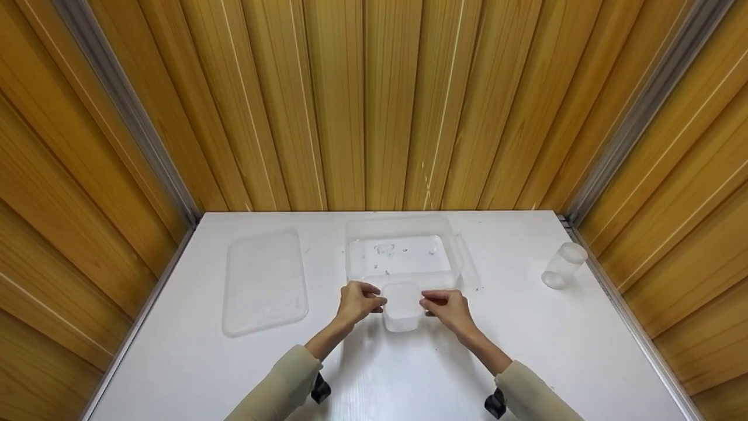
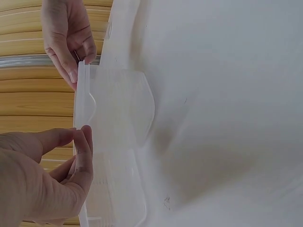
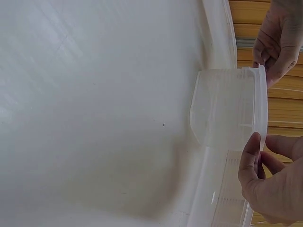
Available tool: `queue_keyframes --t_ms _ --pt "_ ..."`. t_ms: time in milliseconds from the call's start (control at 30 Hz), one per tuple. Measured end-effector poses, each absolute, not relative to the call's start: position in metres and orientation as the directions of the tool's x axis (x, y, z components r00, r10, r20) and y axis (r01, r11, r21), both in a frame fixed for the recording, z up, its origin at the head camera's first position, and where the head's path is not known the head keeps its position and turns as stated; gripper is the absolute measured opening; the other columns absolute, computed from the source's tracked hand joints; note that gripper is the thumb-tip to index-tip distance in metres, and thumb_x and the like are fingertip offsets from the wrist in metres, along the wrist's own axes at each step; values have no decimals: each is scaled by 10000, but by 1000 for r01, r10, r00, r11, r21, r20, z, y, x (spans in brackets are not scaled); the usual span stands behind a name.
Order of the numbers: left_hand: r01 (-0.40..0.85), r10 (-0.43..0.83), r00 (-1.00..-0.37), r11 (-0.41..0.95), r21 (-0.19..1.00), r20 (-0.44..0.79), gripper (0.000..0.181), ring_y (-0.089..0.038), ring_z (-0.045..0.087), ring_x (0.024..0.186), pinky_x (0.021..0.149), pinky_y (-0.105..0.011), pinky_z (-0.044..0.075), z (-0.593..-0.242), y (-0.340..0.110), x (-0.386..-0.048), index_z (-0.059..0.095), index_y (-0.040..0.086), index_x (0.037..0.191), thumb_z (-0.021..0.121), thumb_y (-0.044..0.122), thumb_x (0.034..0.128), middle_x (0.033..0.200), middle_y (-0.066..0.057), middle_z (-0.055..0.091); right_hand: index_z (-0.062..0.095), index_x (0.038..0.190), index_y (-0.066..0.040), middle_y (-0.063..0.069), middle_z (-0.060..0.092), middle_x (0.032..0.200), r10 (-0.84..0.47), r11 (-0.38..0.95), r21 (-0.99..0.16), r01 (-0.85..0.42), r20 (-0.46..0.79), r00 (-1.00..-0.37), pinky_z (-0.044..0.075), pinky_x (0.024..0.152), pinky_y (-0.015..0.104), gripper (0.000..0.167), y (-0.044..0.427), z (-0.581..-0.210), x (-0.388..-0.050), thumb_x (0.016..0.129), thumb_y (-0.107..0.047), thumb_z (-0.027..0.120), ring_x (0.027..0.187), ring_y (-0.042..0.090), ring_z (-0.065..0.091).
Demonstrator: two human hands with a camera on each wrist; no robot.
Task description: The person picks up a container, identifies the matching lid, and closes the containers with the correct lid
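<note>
A small translucent plastic container [image 1: 402, 313] with a lid on top is between the two hands, at the near side of a larger clear box [image 1: 353, 257]. My left hand [image 1: 357, 304] pinches the lid's left edge between thumb and fingers. On the opposite side my right hand [image 1: 450, 310] pinches the lid's right edge. The left wrist view shows the small container [image 2: 120, 104] from the side, its lid flush along the rim. In the right wrist view, the container [image 3: 222, 104] appears to have nothing inside. The larger box stands open, with small specks on its floor.
A large flat translucent lid [image 1: 266, 286] lies on the left of the white table [image 1: 374, 374]. Toward the right edge there is a clear cylindrical jar [image 1: 564, 266]. Wood-patterned walls [image 1: 374, 105] enclose the back and both sides.
</note>
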State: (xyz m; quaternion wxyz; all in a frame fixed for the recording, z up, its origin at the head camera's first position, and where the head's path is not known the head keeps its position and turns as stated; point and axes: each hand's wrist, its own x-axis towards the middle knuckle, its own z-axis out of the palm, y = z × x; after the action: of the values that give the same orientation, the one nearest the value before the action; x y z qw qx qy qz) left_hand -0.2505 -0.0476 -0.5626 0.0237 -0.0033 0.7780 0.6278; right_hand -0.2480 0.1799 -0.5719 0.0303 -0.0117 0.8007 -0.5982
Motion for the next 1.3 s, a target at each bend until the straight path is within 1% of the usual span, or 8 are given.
queue_keyframes --t_ms 200,367,500,733,1000,1167,1233,1300 --pt "-22 27 -999 226 974 -29 215 -243 748 616 631 -295 637 -562 -48 -253 711 -174 975 758 -97 780 753 -179 710 696 1153 142 237 745 1035 -55 270 -963 19 -35 -998 634 738 271 278 180 -570 -248 911 7 722 852 150 726" --pt "-14 45 -999 233 972 -25 225 -263 757 635 640 -290 637 -562 -48 -254 703 -183 993 750 -95 792 785 -204 720 670 1215 127 204 728 991 -82 280 -960 -2 -22 -996 626 723 247 323 181 -570 -251 915 16 704 813 117 703" --pt "-9 54 -998 231 973 -22 236 -284 762 649 649 -291 638 -563 -48 -255 695 -196 1006 742 -96 797 799 -221 725 658 1237 127 201 721 999 -113 293 -956 -15 -19 -993 622 731 238 337 182 -571 -253 926 0 691 794 89 685" --pt "-18 66 -997 230 973 -33 224 -275 762 642 637 -290 637 -564 -50 -255 695 -190 991 752 -97 795 788 -231 735 644 1238 156 234 708 1015 -141 277 -961 -20 -20 -990 636 737 287 342 183 -573 -254 930 14 688 816 100 682" --pt "-3 89 -996 177 984 -19 219 -332 758 657 679 -385 649 -566 -52 -251 672 -205 998 749 -121 811 770 -238 695 616 1252 184 246 696 1023 -186 233 -971 -46 2 -983 624 721 233 355 185 -580 -254 937 32 676 823 54 664" --pt "11 96 -995 172 985 -6 224 -377 755 674 718 -460 644 -556 -51 -245 639 -246 1008 716 -136 829 834 -368 674 596 1288 168 253 679 1063 -199 244 -968 -55 5 -980 636 775 295 380 186 -582 -253 966 -21 664 911 160 692" --pt "-1 95 -995 172 985 -18 231 -338 754 654 712 -440 647 -556 -51 -246 640 -243 1016 719 -129 831 832 -355 684 583 1313 154 245 671 1091 -199 238 -970 -44 -4 -980 636 811 333 392 187 -582 -252 983 -46 651 956 200 691" --pt "-15 95 -995 168 986 -31 236 -261 750 635 697 -391 650 -561 -52 -249 653 -221 1025 733 -109 834 805 -284 702 571 1334 139 238 661 1111 -197 230 -973 -30 -16 -980 632 833 343 392 188 -583 -251 1003 -65 627 964 208 682"
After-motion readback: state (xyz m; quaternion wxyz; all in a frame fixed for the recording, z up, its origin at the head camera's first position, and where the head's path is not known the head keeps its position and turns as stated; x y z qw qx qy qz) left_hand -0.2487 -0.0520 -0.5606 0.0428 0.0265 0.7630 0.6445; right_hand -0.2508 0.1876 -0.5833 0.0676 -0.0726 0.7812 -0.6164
